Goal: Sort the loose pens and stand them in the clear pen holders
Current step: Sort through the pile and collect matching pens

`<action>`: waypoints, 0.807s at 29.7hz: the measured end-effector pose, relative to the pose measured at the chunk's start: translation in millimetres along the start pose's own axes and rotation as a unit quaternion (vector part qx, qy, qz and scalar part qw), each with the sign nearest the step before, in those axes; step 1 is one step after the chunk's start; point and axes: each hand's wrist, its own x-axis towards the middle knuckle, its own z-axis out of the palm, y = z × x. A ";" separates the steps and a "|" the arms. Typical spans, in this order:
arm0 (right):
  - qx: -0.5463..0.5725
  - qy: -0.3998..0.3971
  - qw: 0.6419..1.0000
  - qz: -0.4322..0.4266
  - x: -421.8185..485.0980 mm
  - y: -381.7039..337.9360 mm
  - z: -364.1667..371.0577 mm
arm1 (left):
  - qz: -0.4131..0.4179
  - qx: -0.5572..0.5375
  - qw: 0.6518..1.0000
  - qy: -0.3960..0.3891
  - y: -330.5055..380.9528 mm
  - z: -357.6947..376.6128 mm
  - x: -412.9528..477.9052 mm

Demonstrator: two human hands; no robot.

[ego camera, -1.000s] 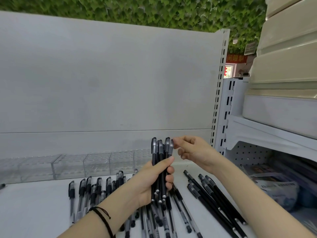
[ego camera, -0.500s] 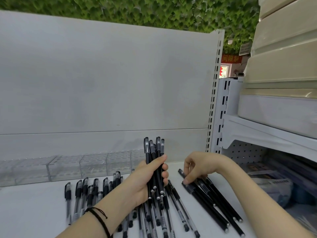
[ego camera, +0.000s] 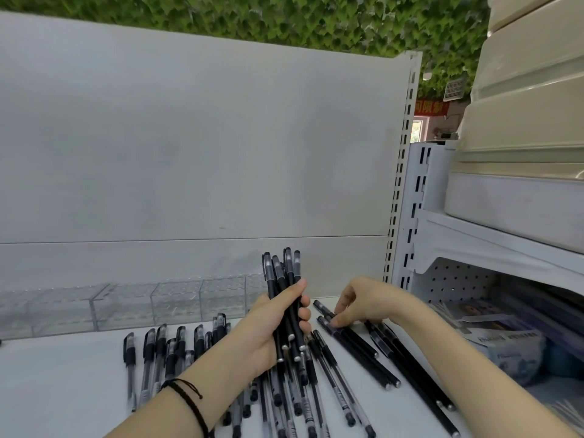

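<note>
Plainly, the left hand was closed tight round a bundle of black pens, thumb across the front and fingers wrapped behind. The bundle stood nearly upright above the white shelf, caps uppermost and tips poking out below the palm. A thin dark bracelet circled that wrist.

The right hand was low over the shelf just to the right of the bundle, fingers curled downward, their tips on the cap end of a black pen lying flat. Whether it had the pen pinched or merely touched it could not be told. That pen belonged to a fan of matte black pens slanting away toward the lower right.

More loose pens, clear-barrelled with black grips, lay side by side on the shelf to the left of the left forearm, and a further heap spread beneath the held bundle.

The clear pen holders stood in a row at the back of the shelf, against the grey back panel, with no pens visible in them. To the right, beige bins were stacked on a neighbouring rack.
</note>
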 end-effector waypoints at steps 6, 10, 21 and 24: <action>-0.041 -0.008 0.999 0.017 -0.2 -8.4 2.4 | 0.005 -0.001 1.000 -0.015 -0.6 1.8 -2.7; -0.058 0.003 0.998 0.019 1.9 -10.7 6.3 | 0.001 0.007 1.000 -0.009 -0.5 3.0 -3.3; 0.190 0.068 0.979 -0.008 -2.6 -4.9 -3.5 | -0.006 0.009 1.000 0.023 -2.1 2.1 -1.6; 0.381 0.057 0.921 -0.066 -3.0 -7.1 -8.0 | -0.004 -0.002 0.999 0.033 -3.6 2.9 1.3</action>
